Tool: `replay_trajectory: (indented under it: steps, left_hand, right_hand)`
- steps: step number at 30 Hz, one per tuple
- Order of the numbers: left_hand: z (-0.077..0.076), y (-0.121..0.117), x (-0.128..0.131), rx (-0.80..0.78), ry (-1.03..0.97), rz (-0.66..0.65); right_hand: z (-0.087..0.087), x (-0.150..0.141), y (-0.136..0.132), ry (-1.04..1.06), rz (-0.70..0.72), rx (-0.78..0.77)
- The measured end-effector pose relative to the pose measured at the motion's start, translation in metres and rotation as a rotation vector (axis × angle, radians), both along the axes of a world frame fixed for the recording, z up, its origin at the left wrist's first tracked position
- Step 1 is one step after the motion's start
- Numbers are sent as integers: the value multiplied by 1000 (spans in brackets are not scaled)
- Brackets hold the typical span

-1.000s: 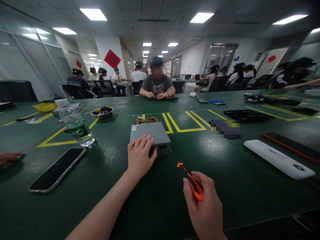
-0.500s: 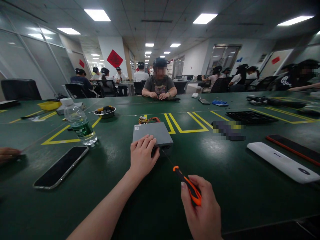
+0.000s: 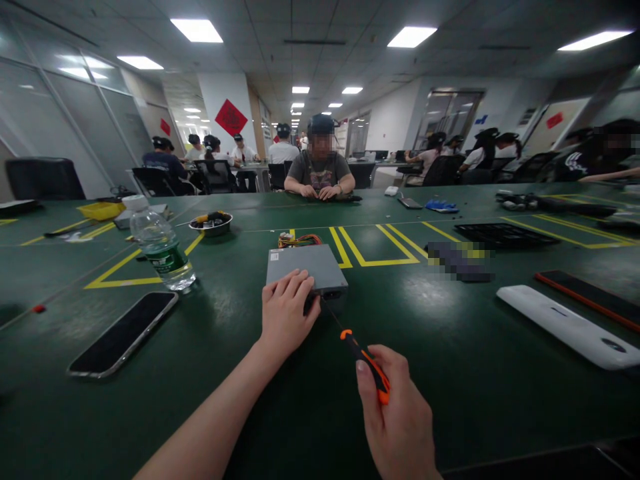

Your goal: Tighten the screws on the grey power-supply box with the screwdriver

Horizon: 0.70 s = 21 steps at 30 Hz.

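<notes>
A grey computer power supply (image 3: pixel 306 261) lies on the green table in front of me, its bundle of coloured cables (image 3: pixel 300 241) at the far side. My left hand (image 3: pixel 290 303) grips its near left part, fingers across the top and thumb at the near side. An orange and black screwdriver (image 3: pixel 365 363) is held by the handle in my right hand (image 3: pixel 400 407). Its thin shaft points up and left to the near face of the power supply, close to my left thumb. Whether the tip sits in a screw is too small to tell.
A water bottle (image 3: pixel 163 250) and a phone (image 3: pixel 123 333) are on the left, with a metal bowl of tools (image 3: pixel 213 223) beyond. To the right lie a white device (image 3: pixel 565 327) and a dark orange-edged one (image 3: pixel 590 297). A person (image 3: pixel 320 167) sits opposite.
My right hand and the screwdriver handle have shifted slightly left. My left hand stays on the power supply. Another person's hand at the left edge has gone, and a small red object shows there.
</notes>
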State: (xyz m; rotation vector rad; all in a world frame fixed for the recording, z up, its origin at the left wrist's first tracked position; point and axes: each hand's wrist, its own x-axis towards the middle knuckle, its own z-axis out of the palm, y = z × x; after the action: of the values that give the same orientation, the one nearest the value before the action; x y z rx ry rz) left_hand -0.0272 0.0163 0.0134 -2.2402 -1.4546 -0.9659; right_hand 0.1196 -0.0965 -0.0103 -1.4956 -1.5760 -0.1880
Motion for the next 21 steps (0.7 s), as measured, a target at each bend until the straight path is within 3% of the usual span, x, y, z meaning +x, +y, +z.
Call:
replay_trajectory:
  steps: [3,7,11,19,21]
  left_hand:
    - [0,0,0,-1,-2,-2]
    - [0,0,0,-5,-6,-8]
    - [1,0,0,-1,-10,-14]
    - [-1,1,-1,-3,-5,-12]
    - [-1,1,0,-1,-6,-12]
  right_hand:
    - [0,-3,-2,-19,12,-32]
    - [0,-7,-1,-109,67,129]
    - [1,-9,2,-142,113,158]
    - [0,-9,1,92,111,-88]
    - [-2,-8,1,84,115,-80]
